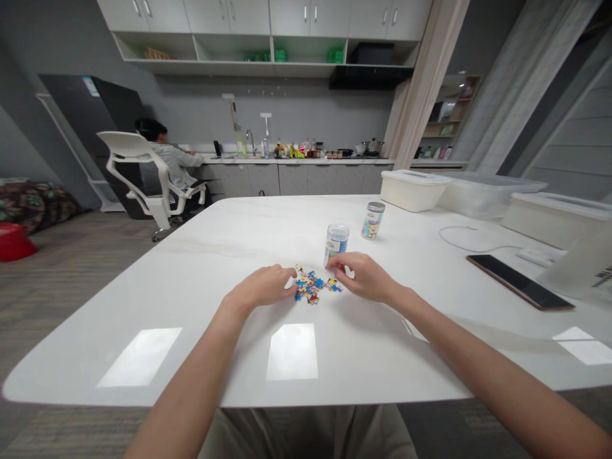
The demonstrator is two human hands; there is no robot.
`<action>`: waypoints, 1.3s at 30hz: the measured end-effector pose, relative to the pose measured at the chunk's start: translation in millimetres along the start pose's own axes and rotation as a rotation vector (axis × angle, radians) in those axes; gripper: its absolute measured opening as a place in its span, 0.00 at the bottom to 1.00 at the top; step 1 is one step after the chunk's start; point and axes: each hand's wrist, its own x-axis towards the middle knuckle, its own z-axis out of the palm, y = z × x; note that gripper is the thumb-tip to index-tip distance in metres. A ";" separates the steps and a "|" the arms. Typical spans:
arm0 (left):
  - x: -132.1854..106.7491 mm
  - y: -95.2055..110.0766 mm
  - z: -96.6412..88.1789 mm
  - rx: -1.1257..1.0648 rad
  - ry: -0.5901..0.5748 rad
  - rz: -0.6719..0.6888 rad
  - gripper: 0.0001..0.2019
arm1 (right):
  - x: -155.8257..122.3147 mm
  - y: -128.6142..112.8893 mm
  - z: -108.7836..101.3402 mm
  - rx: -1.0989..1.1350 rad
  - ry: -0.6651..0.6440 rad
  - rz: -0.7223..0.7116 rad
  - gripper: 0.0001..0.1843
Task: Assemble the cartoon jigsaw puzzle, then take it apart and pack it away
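A small heap of multicoloured jigsaw puzzle pieces (312,285) lies near the middle of the white marble-look table (143,299). My left hand (262,287) rests on the tabletop, its fingertips at the heap's left edge and nothing visible in it. My right hand (361,277) hovers at the heap's upper right, just in front of a clear plastic jar with a blue label (336,245). Whether its fingertips hold a tiny piece is too small to tell. A second, shorter jar with a colourful label (373,220) stands farther back.
A black smartphone (520,282) and a white cable (473,239) lie on the right of the table. White storage boxes (415,191) stand along the far right. A seated person (174,167) in a white chair (138,172) works at the back counter (296,160).
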 end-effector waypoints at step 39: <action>1.3 -9.2 1.4 0.035 -0.039 -0.007 0.14 | -7.2 -4.3 31.9 0.017 -0.339 -0.128 0.15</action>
